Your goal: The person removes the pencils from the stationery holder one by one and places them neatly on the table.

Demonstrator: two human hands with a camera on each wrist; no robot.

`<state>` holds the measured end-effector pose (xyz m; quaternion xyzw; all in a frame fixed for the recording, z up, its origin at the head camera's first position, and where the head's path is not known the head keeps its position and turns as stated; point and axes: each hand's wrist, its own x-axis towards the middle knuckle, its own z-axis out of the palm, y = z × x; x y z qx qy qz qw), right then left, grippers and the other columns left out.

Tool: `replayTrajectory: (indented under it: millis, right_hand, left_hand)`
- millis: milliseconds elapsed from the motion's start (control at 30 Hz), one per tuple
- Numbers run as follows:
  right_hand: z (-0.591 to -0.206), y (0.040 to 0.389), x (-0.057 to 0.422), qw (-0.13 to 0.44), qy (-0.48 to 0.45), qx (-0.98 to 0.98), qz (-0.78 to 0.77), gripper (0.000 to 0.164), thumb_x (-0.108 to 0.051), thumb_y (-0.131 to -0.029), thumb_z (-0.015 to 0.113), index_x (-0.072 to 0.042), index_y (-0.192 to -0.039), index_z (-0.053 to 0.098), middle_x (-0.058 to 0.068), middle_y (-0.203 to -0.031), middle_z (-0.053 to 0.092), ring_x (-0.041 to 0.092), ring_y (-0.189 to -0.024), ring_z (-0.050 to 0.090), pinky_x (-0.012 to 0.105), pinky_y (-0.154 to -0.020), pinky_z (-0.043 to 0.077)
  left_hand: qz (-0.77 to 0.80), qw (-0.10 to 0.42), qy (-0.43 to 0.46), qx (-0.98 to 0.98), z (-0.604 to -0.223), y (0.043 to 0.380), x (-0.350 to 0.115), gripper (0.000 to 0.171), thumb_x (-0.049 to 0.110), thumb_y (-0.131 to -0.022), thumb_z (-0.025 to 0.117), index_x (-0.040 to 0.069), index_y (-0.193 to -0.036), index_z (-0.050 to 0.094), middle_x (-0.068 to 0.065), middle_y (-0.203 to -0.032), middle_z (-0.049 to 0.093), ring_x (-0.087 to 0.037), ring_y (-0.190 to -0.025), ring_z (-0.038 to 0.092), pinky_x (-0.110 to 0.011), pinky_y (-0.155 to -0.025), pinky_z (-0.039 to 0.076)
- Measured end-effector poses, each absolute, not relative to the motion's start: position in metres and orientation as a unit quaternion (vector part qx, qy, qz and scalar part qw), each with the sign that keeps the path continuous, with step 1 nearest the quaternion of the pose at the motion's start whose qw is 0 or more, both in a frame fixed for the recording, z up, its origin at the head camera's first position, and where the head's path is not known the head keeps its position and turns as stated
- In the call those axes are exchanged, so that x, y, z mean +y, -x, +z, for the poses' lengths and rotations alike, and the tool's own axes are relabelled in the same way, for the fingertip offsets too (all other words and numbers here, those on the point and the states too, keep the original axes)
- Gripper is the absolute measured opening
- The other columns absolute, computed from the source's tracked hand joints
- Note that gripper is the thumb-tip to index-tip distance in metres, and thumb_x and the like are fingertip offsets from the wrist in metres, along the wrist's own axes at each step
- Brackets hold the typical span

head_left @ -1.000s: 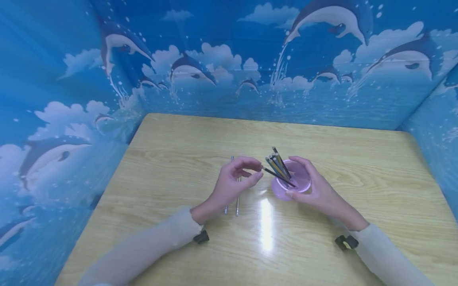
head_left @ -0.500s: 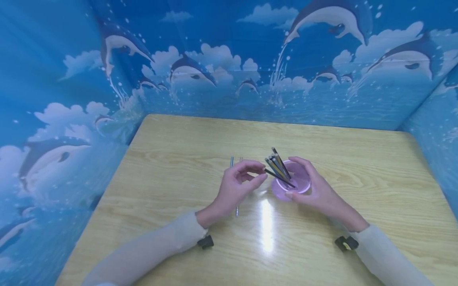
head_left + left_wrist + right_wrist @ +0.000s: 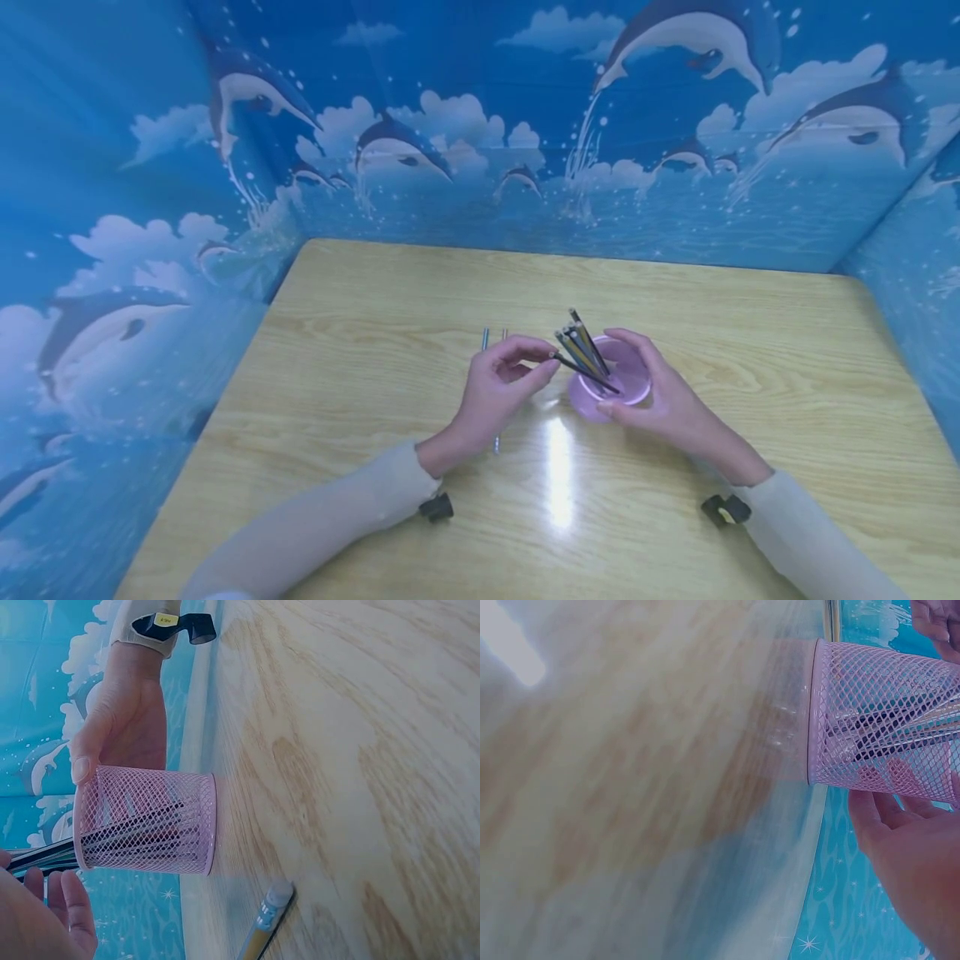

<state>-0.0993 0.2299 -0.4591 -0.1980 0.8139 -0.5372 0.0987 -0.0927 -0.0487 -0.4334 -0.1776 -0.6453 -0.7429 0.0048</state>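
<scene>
Pinching the end of a slim dark pencil [image 3: 585, 373] between thumb and fingers, the left hand [image 3: 497, 390] works just left of a pink, round, wire-mesh pencil cup [image 3: 634, 379]. The pencil slants across the cup's left rim, its other end inside. The right hand [image 3: 671, 406] grasps the cup from the right, its thumb at the near side of the rim and its fingers at the far side. The cup stands upright on the table, a little right of its middle. Inside it, a bundle of dark and yellowish pencils [image 3: 579, 342] leans toward the far left, the ends spread above the rim.

Left of the cup, two loose pencils lie lengthwise on the table, partly hidden by the left hand and wrist; the left wrist view shows a yellow pencil with a silver band and pale eraser [image 3: 268, 915]. The pale wood-grain table [image 3: 750, 333] carries a bright streak of reflected light nearer than the cup. Beyond it hangs a blue backdrop [image 3: 450, 67] printed with dolphins and clouds.
</scene>
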Motion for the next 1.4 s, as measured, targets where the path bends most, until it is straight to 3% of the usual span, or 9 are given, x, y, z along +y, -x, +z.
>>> replayTrajectory:
  millis: [133,333,567,1133,1400]
  right_hand:
    - [-0.459,0.101,0.23,0.097,0.2,0.815,-0.536,0.1,-0.012,-0.089,0.092,-0.026,-0.169,0.033,0.011,-0.159,0.052,0.039,-0.142,0.052,0.072,-0.116,0.041]
    - [-0.457,0.1,0.229,0.095,0.195,0.818,-0.532,0.101,-0.014,-0.088,0.093,-0.024,-0.169,0.033,0.01,-0.159,0.052,0.038,-0.143,0.052,0.074,-0.116,0.04]
    - [-0.457,0.095,0.229,0.091,0.195,0.822,-0.528,0.099,-0.017,-0.09,0.092,-0.025,-0.169,0.033,0.011,-0.159,0.053,0.04,-0.144,0.05,0.077,-0.116,0.037]
    - [-0.459,0.097,0.229,0.085,0.196,0.823,-0.526,0.1,-0.016,-0.088,0.094,-0.026,-0.168,0.034,0.007,-0.159,0.054,0.035,-0.144,0.051,0.078,-0.118,0.033]
    - [-0.459,0.097,0.228,0.088,0.193,0.822,-0.528,0.101,-0.016,-0.087,0.094,-0.027,-0.168,0.035,0.006,-0.158,0.055,0.034,-0.143,0.051,0.077,-0.118,0.032]
  left_hand:
    - [-0.749,0.002,0.179,-0.637,-0.433,0.093,-0.048,0.022,-0.006,-0.097,0.075,-0.009,-0.118,0.07,-0.015,-0.116,0.074,-0.024,-0.105,0.072,-0.035,-0.092,0.065]
    - [-0.764,0.007,0.183,-0.618,-0.432,0.093,-0.047,0.023,-0.003,-0.101,0.07,-0.011,-0.121,0.065,-0.017,-0.117,0.072,-0.045,-0.108,0.07,-0.042,-0.099,0.064]
    - [-0.793,0.017,0.202,-0.574,-0.432,0.092,-0.044,0.021,-0.004,-0.107,0.06,-0.014,-0.124,0.056,-0.028,-0.121,0.067,-0.027,-0.111,0.071,-0.055,-0.101,0.061]
    - [-0.81,0.079,0.205,-0.544,-0.417,0.094,-0.044,0.021,0.0,-0.114,0.045,-0.014,-0.128,0.041,-0.03,-0.117,0.061,-0.029,-0.108,0.071,-0.058,-0.094,0.064]
    - [-0.806,0.105,0.218,-0.54,-0.408,0.098,-0.05,0.022,0.002,-0.116,0.044,-0.014,-0.13,0.038,-0.038,-0.111,0.062,-0.031,-0.101,0.074,-0.062,-0.084,0.066]
